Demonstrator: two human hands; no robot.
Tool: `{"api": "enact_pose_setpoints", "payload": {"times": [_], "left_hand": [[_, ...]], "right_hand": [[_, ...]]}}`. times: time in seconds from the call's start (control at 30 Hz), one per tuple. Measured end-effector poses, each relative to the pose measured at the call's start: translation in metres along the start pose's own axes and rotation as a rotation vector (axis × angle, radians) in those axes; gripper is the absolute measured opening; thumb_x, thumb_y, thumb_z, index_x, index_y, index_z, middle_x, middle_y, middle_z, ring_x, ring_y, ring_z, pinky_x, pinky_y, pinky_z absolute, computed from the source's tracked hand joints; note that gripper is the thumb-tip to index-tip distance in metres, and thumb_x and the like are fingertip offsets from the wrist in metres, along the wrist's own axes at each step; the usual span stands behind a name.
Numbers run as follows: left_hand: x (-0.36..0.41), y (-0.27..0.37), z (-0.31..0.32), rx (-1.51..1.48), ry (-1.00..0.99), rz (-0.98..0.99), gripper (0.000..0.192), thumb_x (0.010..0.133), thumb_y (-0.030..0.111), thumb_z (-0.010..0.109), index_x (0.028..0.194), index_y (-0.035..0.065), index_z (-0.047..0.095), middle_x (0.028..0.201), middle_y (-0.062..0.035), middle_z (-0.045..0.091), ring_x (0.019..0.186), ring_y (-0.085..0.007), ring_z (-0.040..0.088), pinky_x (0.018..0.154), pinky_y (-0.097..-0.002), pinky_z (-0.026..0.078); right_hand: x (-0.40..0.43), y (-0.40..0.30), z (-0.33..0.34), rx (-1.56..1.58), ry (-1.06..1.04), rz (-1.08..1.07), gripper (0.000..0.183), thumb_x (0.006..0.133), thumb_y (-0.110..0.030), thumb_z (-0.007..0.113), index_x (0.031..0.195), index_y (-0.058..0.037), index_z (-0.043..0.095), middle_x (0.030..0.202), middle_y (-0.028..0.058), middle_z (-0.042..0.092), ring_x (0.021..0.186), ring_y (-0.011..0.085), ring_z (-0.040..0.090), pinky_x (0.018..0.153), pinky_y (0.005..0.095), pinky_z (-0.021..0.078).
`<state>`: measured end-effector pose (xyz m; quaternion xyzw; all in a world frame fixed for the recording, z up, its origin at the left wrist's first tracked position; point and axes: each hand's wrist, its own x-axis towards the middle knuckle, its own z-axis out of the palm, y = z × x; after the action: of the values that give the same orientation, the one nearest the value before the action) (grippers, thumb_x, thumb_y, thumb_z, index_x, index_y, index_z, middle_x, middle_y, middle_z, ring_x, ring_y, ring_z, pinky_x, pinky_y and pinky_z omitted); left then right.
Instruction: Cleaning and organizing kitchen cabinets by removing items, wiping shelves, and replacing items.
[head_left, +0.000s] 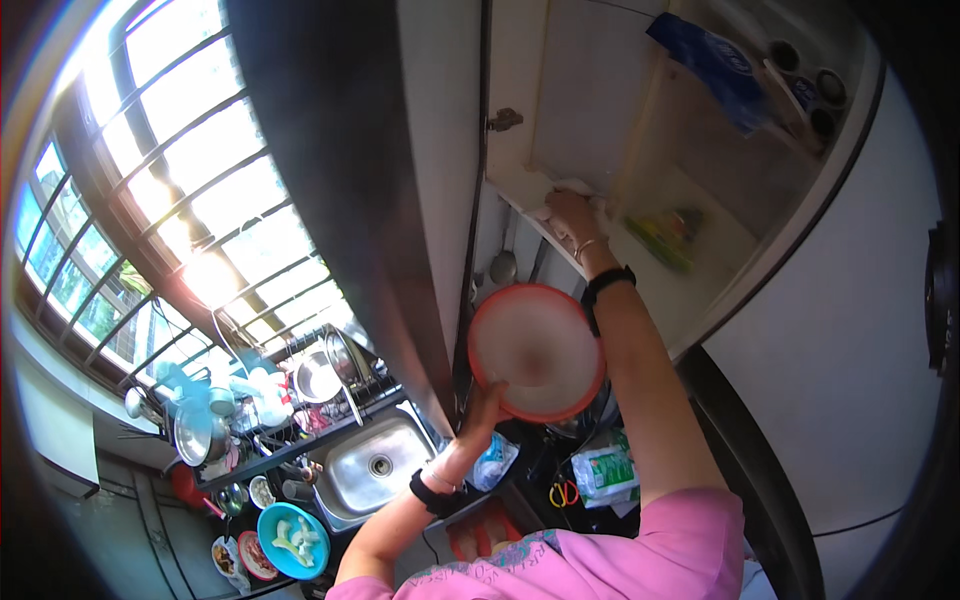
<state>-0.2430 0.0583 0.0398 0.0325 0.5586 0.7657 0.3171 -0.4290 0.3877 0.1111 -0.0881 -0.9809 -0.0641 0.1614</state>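
Observation:
My left hand (486, 405) grips the lower left rim of a round container with a red rim and a whitish inside (536, 352); what it holds, if anything, is unclear. Up in an open wall cabinet (697, 300), my right hand (571, 214) is closed on a crumpled whitish cloth (574, 186) at the cabinet's bottom shelf, near the front edge. Right of that hand lies a yellow-green packet (664, 236) on the same shelf. A blue packet (709, 64) is higher in the cabinet.
A steel sink (379, 465) is below left, beside a dish rack with pans (316, 376). A turquoise basin (293, 540) holds pale vegetable pieces. Scissors with yellow and red handles (562, 493) and a green-white plastic pack (606, 471) are on the counter. A ladle (503, 266) hangs behind the container.

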Motion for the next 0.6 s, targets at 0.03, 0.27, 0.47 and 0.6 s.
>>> {"api": "enact_pose_setpoints", "payload": {"times": [0.03,0.27,0.47,0.6], "left_hand": [[0.004,-0.010,-0.007,0.034,0.021,0.052,0.052,0.082,0.021,0.052,0.128,0.0036,0.034,0.115,-0.0147,0.049,0.101,-0.0242,0.056,0.069,-0.0356,0.055],[0.001,-0.012,-0.010,-0.025,-0.018,-0.021,0.054,0.084,0.021,0.054,0.131,0.0053,0.033,0.119,-0.0119,0.047,0.107,-0.0225,0.053,0.072,-0.0349,0.054],[-0.001,-0.001,-0.010,-0.059,0.010,0.049,0.052,0.084,0.019,0.053,0.129,0.0013,0.036,0.116,-0.0142,0.052,0.100,-0.0238,0.058,0.076,-0.0348,0.054],[0.002,-0.003,-0.006,-0.025,0.009,0.026,0.051,0.084,0.019,0.053,0.129,0.0015,0.036,0.118,-0.0139,0.051,0.101,-0.0229,0.057,0.078,-0.0340,0.053]], "right_hand": [[0.011,-0.002,-0.002,0.013,0.015,-0.008,0.019,0.079,-0.020,0.058,0.086,-0.0050,0.065,0.105,0.0176,0.061,0.094,0.0327,0.061,0.079,0.0417,0.0496],[0.057,-0.004,-0.017,0.196,-0.036,0.159,0.033,0.068,-0.022,0.066,0.089,0.0036,0.063,0.099,0.0186,0.063,0.091,0.0338,0.062,0.076,0.0403,0.0506],[0.036,-0.002,-0.031,0.171,-0.300,-0.103,0.047,0.055,-0.018,0.063,0.099,-0.0013,0.062,0.103,0.0216,0.061,0.100,0.0337,0.057,0.081,0.0387,0.0462],[0.052,-0.004,-0.036,0.301,-0.124,-0.224,0.049,0.056,-0.021,0.064,0.102,-0.0020,0.062,0.104,0.0207,0.061,0.100,0.0337,0.056,0.080,0.0376,0.0452]]}}
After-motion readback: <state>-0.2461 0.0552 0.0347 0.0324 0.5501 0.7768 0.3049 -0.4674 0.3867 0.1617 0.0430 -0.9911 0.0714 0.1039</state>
